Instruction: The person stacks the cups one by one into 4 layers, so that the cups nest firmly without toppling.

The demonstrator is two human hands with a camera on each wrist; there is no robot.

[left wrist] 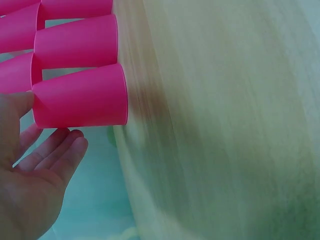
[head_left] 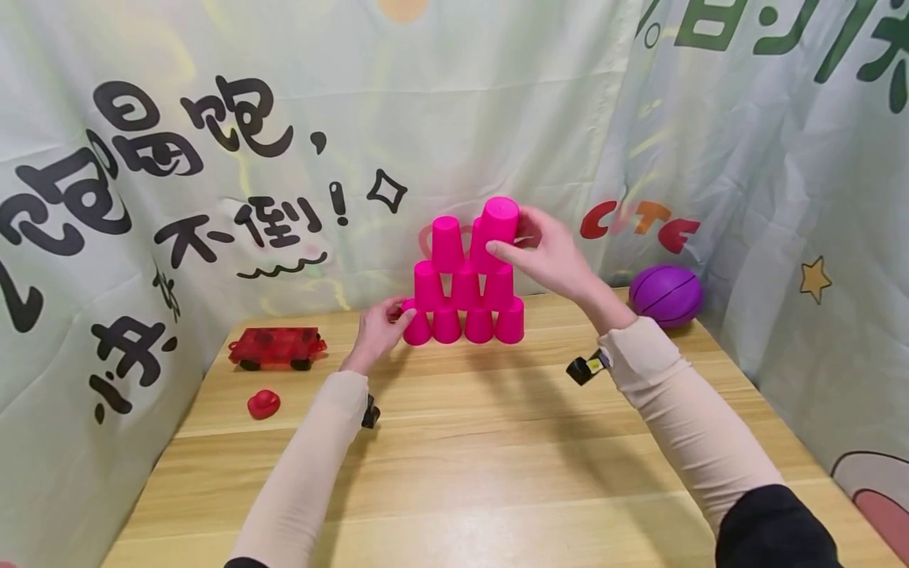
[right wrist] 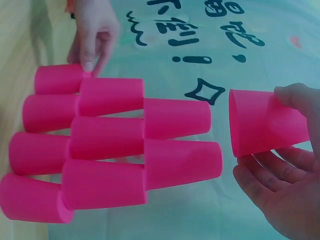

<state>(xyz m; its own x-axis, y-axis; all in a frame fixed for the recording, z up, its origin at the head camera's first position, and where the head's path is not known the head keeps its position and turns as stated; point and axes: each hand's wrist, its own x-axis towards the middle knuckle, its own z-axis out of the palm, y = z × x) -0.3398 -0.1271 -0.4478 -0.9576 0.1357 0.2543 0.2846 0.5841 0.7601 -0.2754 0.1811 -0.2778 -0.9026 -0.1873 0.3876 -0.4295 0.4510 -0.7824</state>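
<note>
Pink cups stand mouth-down in a stacked pyramid on the table. The bottom row has several, the middle row point(head_left: 465, 288) three, and the third row two, including the left third-row cup point(head_left: 447, 246). My right hand point(head_left: 547, 248) holds another inverted pink cup point(right wrist: 265, 122) between thumb and fingers. In the right wrist view a gap separates it from the third-row cups below. My left hand point(head_left: 379, 331) is at the leftmost bottom cup point(left wrist: 80, 97); the thumb touches near its closed end, and the loosely extended fingers lie along its outer side.
On the table's left are a translucent red toy vehicle point(head_left: 277, 348) with black wheels and a small red hat-shaped object point(head_left: 263, 404). A purple ball point(head_left: 666, 296) sits at the back right corner. Printed fabric point(head_left: 497, 95) hangs close behind the pyramid.
</note>
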